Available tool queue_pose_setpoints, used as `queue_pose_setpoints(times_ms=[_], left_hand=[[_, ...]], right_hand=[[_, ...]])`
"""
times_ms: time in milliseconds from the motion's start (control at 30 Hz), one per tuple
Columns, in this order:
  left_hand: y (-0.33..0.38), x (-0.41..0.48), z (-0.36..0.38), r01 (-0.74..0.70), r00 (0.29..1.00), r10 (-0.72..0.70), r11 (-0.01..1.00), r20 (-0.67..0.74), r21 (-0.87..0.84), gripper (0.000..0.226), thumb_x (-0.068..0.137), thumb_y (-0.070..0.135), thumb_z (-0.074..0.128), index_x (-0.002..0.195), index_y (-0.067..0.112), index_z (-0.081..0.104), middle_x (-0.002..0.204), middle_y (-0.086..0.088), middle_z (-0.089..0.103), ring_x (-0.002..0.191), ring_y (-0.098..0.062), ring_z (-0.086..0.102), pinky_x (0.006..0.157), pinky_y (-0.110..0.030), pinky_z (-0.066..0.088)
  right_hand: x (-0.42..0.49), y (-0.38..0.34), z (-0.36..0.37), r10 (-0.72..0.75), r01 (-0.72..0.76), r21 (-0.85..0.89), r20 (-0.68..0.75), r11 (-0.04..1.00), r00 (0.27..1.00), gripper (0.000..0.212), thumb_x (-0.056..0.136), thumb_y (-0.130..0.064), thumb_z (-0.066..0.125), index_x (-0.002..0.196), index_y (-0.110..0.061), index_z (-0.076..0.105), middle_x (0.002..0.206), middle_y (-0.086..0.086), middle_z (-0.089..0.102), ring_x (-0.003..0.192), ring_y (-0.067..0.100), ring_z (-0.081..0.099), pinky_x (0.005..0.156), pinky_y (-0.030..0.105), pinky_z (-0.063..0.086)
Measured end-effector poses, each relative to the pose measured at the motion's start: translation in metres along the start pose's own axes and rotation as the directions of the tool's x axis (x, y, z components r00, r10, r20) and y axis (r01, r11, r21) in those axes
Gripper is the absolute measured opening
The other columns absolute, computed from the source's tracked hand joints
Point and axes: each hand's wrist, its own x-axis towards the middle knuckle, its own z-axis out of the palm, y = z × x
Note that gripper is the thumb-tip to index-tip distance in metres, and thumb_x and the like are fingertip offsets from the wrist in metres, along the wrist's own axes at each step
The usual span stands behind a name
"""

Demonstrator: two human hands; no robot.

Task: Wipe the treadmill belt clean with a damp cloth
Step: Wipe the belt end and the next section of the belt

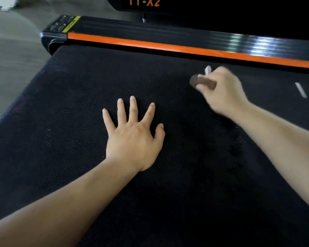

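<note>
The black textured treadmill belt [64, 139] fills most of the view. My left hand [134, 138] lies flat on the belt near its middle, fingers spread and straight. My right hand [223, 90] hovers farther back and to the right, blurred by motion, its fingers curled round a small brown object [202, 82] with a bit of white [207, 70] showing above the fingers. What that object is cannot be told from the blur. Dark damp-looking patches [234, 150] mark the belt below my right forearm.
An orange strip [150, 44] and a glossy black side rail [168, 31] run along the belt's far edge. A yellow warning label [70, 24] sits at the rail's left end. Grey floor [11, 56] lies to the left. White belt markings [301, 90] show at right.
</note>
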Motion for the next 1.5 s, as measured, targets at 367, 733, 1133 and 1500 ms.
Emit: queue_pose_setpoints(times_ms=[367,733,1133,1500], left_hand=[[0.000,0.001,0.000,0.008,1.000,-0.009,1.000,0.021,0.017,0.069,0.100,0.067,0.012,0.163,0.041,0.004,0.173,-0.009,-0.006,0.157,-0.036,-0.016,0.122,-0.067,-0.010],[-0.002,0.003,0.000,0.016,0.999,-0.017,0.999,0.032,0.030,0.070,0.099,0.067,0.011,0.163,0.041,0.004,0.173,-0.010,-0.005,0.157,-0.036,-0.014,0.121,-0.067,-0.009],[-0.002,-0.001,-0.003,0.010,1.000,-0.009,1.000,0.012,-0.013,0.066,0.102,0.063,0.020,0.163,0.038,0.017,0.173,-0.012,0.004,0.158,-0.037,-0.008,0.122,-0.066,-0.009],[0.042,-0.045,-0.001,-0.051,0.999,0.051,0.990,0.000,-0.135,0.054,0.107,0.039,0.034,0.159,0.027,0.032,0.172,-0.010,0.011,0.159,-0.031,-0.001,0.126,-0.059,-0.006]], right_hand=[[-0.058,-0.015,-0.015,0.045,-0.045,0.006,-0.010,0.999,0.999,0.028,0.094,-0.034,0.068,0.118,-0.021,0.073,0.101,0.005,0.057,0.098,0.029,0.057,0.084,0.035,0.045],[-0.111,-0.035,-0.022,0.031,-0.032,-0.023,-0.040,0.999,0.999,0.032,0.093,-0.040,0.061,0.117,-0.024,0.073,0.096,0.005,0.055,0.092,0.033,0.057,0.078,0.040,0.049],[-0.194,-0.069,-0.036,-0.080,0.081,0.060,-0.012,0.995,0.997,0.027,0.092,-0.034,0.062,0.114,-0.022,0.073,0.094,-0.001,0.055,0.087,0.026,0.053,0.078,0.042,0.047],[-0.234,-0.059,-0.056,-0.075,0.073,0.048,0.031,0.996,0.997,0.030,0.093,-0.036,0.060,0.118,-0.022,0.071,0.094,-0.002,0.052,0.087,0.027,0.053,0.075,0.045,0.049]])
